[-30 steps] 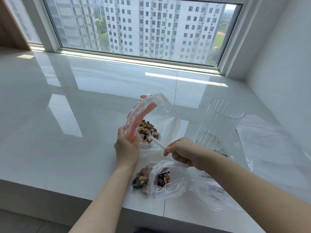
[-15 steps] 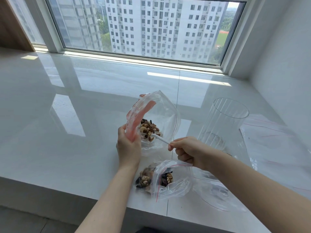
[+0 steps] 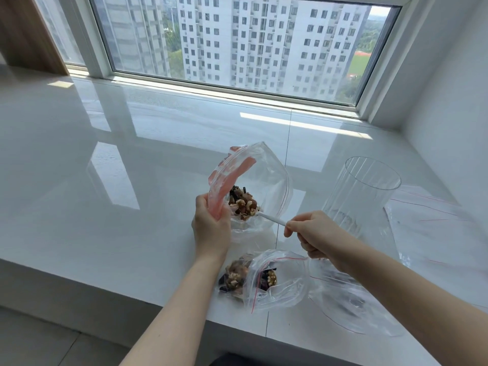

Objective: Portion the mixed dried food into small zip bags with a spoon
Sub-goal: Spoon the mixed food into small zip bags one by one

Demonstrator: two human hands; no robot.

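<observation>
Clear zip bag point(image 3: 266, 180) hides spoon point(image 3: 272, 219) bowl

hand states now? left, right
Left hand: grips the open zip bag at its mouth.
Right hand: pinches the white spoon handle.

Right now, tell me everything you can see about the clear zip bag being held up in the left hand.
The clear plastic zip bag is held up off the glossy white counter, its mouth spread wide toward the camera. The left hand grips its near edge, fingers showing pink through the film. A mound of mixed nuts and dark dried pieces sits at the bottom. The white spoon, pinched by the right hand, reaches inside.
</observation>
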